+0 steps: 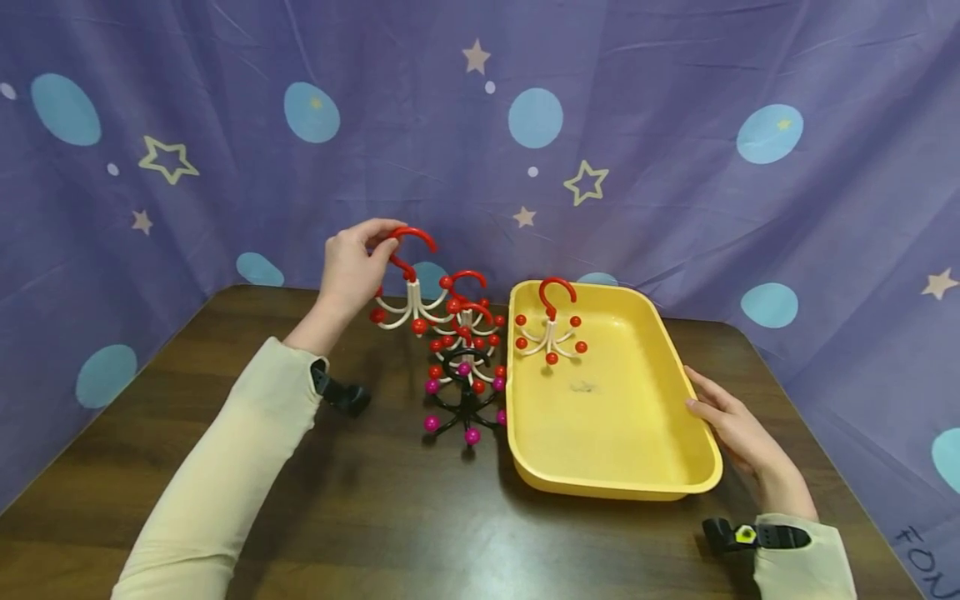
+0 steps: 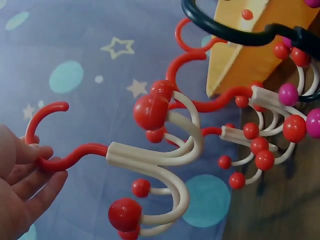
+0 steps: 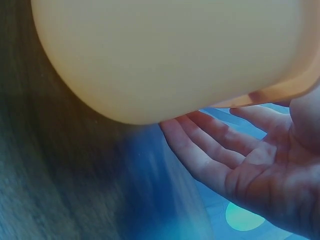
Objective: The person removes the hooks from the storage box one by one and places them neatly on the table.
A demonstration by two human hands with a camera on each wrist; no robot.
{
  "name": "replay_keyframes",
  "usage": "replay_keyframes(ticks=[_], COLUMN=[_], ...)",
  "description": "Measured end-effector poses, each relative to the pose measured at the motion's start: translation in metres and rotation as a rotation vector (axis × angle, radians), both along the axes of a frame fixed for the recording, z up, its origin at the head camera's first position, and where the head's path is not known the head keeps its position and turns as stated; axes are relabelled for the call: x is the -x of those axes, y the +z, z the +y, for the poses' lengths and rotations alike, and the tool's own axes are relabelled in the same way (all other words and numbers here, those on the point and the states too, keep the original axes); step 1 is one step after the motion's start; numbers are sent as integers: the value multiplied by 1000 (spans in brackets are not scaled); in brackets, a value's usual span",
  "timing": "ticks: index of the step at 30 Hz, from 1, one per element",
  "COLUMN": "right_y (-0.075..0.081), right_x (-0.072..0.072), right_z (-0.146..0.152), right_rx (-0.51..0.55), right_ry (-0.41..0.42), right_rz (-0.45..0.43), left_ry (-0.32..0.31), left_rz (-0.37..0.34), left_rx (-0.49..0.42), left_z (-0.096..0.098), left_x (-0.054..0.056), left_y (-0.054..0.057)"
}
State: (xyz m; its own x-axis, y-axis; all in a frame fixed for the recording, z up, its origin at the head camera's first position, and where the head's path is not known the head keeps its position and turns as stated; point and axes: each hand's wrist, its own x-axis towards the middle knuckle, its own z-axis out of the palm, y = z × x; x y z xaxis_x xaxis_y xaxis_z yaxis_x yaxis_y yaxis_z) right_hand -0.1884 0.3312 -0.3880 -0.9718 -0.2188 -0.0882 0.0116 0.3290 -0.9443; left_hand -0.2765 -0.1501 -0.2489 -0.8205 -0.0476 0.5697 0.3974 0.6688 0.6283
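My left hand (image 1: pixel 356 265) pinches the red hook of a hook hanger (image 1: pixel 412 302), whose curved white arms end in red balls. It hangs above the table, left of the other hangers. My right hand (image 1: pixel 738 429) holds the right side of a yellow tray (image 1: pixel 615 486), thumb over the rim and fingers along the outer wall. Inside the tray's left part stands another red-and-white hanger (image 1: pixel 551 333). Beside the tray, more red-and-white hangers (image 2: pixel 265 100) crowd together behind a black hanger (image 1: pixel 467 406) with magenta balls.
A brown wooden table (image 1: pixel 360 517) carries everything. Behind it hangs a purple curtain (image 1: pixel 420 150) with stars and blue ovals. The cluster of hangers stands right against the tray's left wall.
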Motion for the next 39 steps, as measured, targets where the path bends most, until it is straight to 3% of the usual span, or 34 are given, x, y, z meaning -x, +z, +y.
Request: replay_keyframes(ticks=[6, 15, 27, 39], right_y=[0, 0, 0, -1], right_x=[0, 0, 1, 1], right_z=[0, 1, 0, 0], right_rx=[3, 0, 3, 20], right_ry=[2, 1, 12, -3], right_rz=[7, 8, 23, 4], left_ry=[57, 108, 101, 83], left_rz=[-10, -81, -146, -180], left_rx=[-23, -23, 4, 19], left_z=[-10, -11, -9, -2], left_x=[11, 26, 48, 54], left_y=[-8, -23, -50, -67])
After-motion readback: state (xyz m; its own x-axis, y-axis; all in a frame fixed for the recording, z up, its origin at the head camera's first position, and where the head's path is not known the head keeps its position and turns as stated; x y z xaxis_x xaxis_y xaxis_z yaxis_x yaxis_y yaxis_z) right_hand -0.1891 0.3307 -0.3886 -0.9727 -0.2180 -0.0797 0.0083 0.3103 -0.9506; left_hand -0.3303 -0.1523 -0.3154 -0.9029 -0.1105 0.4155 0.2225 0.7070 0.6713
